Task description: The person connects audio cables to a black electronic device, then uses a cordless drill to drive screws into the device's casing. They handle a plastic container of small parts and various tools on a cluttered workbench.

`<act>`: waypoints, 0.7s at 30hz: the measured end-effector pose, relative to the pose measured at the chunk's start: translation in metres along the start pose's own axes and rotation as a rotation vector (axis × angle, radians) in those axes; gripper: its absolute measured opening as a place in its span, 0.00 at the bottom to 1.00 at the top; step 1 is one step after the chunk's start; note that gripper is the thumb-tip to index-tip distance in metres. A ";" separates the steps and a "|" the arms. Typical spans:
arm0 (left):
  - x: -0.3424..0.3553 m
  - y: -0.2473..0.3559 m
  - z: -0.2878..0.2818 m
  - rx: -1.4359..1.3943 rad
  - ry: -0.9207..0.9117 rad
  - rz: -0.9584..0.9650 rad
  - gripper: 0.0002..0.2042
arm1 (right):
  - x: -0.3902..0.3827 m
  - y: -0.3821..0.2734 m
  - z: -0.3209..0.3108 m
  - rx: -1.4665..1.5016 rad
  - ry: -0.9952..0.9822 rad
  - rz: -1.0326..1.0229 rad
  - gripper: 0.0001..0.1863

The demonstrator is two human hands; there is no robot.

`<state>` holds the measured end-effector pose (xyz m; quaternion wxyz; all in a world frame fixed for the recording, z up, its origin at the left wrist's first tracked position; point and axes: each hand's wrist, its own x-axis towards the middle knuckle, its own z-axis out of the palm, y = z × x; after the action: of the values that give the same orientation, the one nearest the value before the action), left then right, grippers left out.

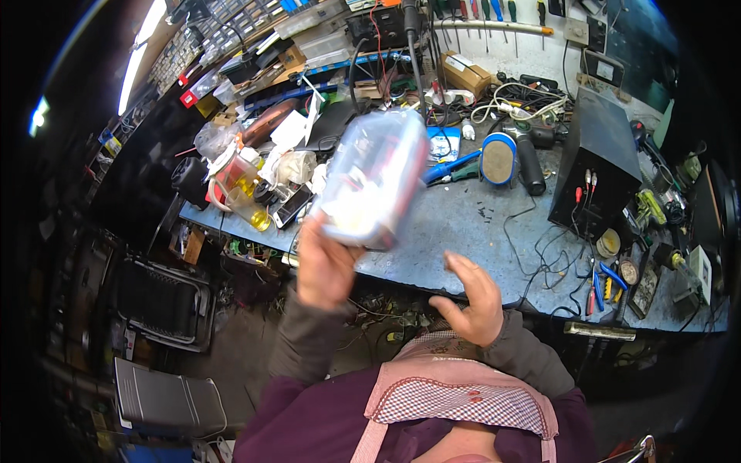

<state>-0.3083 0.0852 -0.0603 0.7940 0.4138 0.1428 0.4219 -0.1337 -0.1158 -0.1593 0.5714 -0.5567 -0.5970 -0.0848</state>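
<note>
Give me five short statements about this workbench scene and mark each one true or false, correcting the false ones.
1. The left hand holds up a clear plastic box. True.
2. The right hand grips blue-handled pliers. False: it is open and holds nothing; the blue-handled pliers lie on the bench.
3. A black metal box stands on the right part of the bench. True.
4. The clear plastic box rests flat on the bench. False: it is lifted above the bench, tilted.
5. A blue-handled screwdriver lies on the bench beyond the box. True.
</note>
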 end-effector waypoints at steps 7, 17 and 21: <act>0.220 0.128 -0.103 0.157 0.328 0.011 0.29 | -0.015 0.030 0.020 -0.194 -0.157 0.011 0.10; 0.444 0.119 -0.215 0.102 0.436 -0.262 0.34 | -0.024 0.036 0.027 -0.365 -0.169 -0.038 0.10; 0.464 0.111 -0.249 0.696 0.252 -0.070 0.28 | -0.028 0.035 0.030 -0.378 -0.157 -0.065 0.10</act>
<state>-0.2330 0.6184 -0.0706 0.5959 0.5987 0.3883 0.3683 -0.1320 -0.0966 -0.2097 0.4057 -0.6392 -0.6308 -0.1701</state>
